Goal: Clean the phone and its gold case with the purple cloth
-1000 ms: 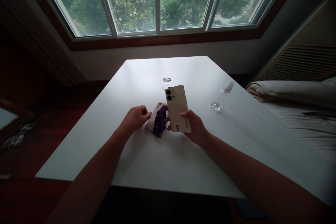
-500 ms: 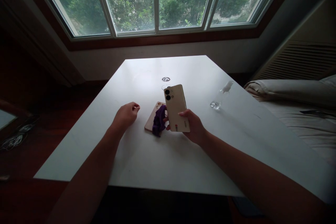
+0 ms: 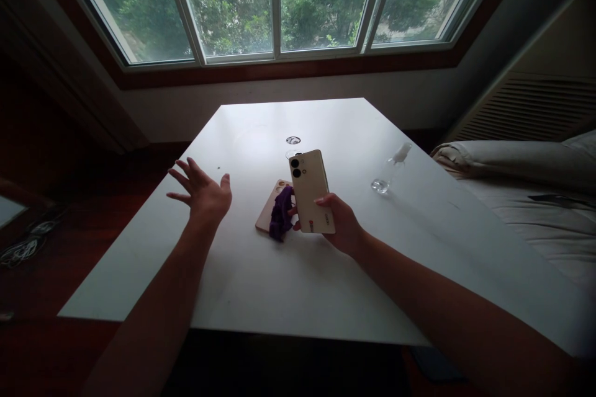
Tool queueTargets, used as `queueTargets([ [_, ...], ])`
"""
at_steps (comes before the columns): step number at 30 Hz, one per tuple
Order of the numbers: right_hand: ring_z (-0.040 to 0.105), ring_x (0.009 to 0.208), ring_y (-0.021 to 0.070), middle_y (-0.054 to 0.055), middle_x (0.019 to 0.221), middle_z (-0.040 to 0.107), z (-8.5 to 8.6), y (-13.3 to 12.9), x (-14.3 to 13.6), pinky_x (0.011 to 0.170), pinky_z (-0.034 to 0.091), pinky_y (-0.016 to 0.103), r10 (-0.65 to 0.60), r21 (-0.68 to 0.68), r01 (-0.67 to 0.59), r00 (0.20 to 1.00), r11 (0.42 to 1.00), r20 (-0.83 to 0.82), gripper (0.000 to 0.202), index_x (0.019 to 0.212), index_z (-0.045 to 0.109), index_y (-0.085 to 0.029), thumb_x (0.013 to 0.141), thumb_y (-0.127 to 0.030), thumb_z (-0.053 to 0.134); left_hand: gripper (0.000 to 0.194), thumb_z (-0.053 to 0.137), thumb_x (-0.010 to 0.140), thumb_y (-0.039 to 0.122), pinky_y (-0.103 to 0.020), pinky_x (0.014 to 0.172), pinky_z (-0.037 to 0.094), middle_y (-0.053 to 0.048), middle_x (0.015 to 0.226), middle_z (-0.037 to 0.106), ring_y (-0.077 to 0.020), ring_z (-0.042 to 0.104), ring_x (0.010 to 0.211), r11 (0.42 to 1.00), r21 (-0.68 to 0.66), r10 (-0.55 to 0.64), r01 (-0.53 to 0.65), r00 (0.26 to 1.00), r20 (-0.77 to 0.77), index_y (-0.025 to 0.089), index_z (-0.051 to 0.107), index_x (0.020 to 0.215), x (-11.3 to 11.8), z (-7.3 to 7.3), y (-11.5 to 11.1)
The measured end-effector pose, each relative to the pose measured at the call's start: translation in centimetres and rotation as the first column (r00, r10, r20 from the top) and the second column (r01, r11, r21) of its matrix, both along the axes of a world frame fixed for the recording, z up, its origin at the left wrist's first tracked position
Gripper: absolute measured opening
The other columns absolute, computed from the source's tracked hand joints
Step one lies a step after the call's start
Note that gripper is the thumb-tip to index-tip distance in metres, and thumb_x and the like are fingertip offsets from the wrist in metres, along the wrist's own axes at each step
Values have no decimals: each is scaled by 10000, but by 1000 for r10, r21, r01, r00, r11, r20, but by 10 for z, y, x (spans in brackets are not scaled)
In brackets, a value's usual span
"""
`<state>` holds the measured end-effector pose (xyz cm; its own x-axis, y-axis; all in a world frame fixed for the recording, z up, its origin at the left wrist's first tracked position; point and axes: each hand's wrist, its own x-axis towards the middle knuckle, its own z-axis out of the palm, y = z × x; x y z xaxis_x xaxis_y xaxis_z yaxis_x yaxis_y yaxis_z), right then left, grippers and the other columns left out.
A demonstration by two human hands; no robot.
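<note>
A pale gold phone (image 3: 313, 192), its back with dark round lenses facing me, is held upright in my right hand (image 3: 343, 223). Below and left of it, a crumpled purple cloth (image 3: 280, 214) lies over part of a pinkish phone case (image 3: 266, 214) on the white table (image 3: 298, 285). Some fingers of my right hand show between the phone and the cloth; whether they also grip the cloth is unclear. Over the table's left part, my left hand (image 3: 205, 195) is spread wide and holds nothing.
A clear spray bottle (image 3: 390, 169) lies on the right part of the table. Behind the phone is a small round dark-patterned disc (image 3: 293, 140). Bedding (image 3: 503, 164) lies to the right of the table, and cables (image 3: 28, 247) are on the floor at left.
My left hand has moved left and its fingers have opened from a closed pose to a wide spread. My right hand and the phone have barely moved.
</note>
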<state>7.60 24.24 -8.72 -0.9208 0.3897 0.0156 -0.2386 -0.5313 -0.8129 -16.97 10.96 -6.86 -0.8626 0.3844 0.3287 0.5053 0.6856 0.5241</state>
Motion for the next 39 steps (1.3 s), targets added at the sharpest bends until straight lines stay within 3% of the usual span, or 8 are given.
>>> queueTargets([
  [3, 721, 871, 290, 115, 1040, 743, -1, 1, 0, 691, 586, 411, -2, -4, 2, 1000, 1000, 5, 523, 1335, 574, -178, 835, -329, 553, 1008, 536, 938, 496, -747, 1158, -81, -256, 1691, -126, -416, -183, 1552, 998, -44, -49, 47, 998, -37, 68, -78, 1614, -3, -4, 0],
  [6, 723, 847, 286, 115, 1021, 747, -3, 2, 0, 687, 588, 413, 1, -28, -1, 1000, 1000, 16, 523, 1330, 576, -167, 831, -322, 544, 874, 539, 950, 496, -655, 1231, 96, -228, 1703, 111, -394, 30, 1580, 968, -27, -249, 248, 968, -17, 106, 144, 1626, 7, -9, 3],
  [11, 722, 845, 278, 119, 1041, 747, -2, 3, 1, 677, 591, 395, 15, -20, -15, 1000, 1000, 21, 529, 1342, 565, -167, 838, -328, 556, 494, 512, 983, 501, -475, 1055, 497, -151, 1356, 666, -321, 619, 1246, 806, 50, -592, 590, 800, 98, 168, 660, 1317, 26, -10, 5],
  [19, 712, 916, 274, 123, 1086, 740, 7, -2, 1, 738, 609, 397, 22, -27, -22, 1000, 999, 3, 512, 1307, 590, -164, 821, -323, 565, 410, 655, 923, 467, -417, 952, 536, -110, 1244, 725, -268, 675, 1109, 483, 325, -873, 813, 418, 253, 213, 695, 1243, 50, 2, 5],
  [25, 708, 918, 277, 114, 1138, 717, 4, 0, 1, 721, 604, 414, 23, -19, -24, 999, 1000, -33, 558, 1379, 540, -191, 835, -311, 552, 565, 787, 822, 430, -413, 871, 568, -134, 1200, 719, -267, 692, 1047, 480, 515, -868, 710, 301, 395, 188, 610, 1301, 55, -3, 8],
  [29, 705, 937, 282, 117, 1158, 710, 5, 1, 1, 708, 596, 401, 22, -5, -23, 998, 1000, -58, 557, 1385, 549, -198, 842, -317, 546, 466, 769, 837, 446, -371, 739, 587, -125, 1049, 739, -239, 715, 889, 594, 547, -778, 590, 248, 577, 147, 652, 1174, 56, 0, 7],
  [34, 677, 1008, 284, 104, 1369, 624, 11, -1, 3, 740, 601, 410, -57, 48, 60, 996, 997, -62, 526, 1360, 590, -236, 843, -312, 543, 378, 746, 855, 472, -325, 706, 592, -97, 934, 745, -208, 716, 826, 695, 589, -719, 412, 388, 577, 138, 669, 1013, 55, 5, 7],
  [39, 674, 1004, 295, 130, 1339, 628, 8, -4, 1, 734, 591, 405, -22, 170, 20, 1000, 985, 11, 536, 1365, 587, -214, 854, -368, 546, 361, 685, 909, 463, -365, 713, 631, -113, 952, 751, -227, 743, 837, 631, 766, -677, 118, 566, 471, 125, 650, 1030, 59, 9, 9],
])
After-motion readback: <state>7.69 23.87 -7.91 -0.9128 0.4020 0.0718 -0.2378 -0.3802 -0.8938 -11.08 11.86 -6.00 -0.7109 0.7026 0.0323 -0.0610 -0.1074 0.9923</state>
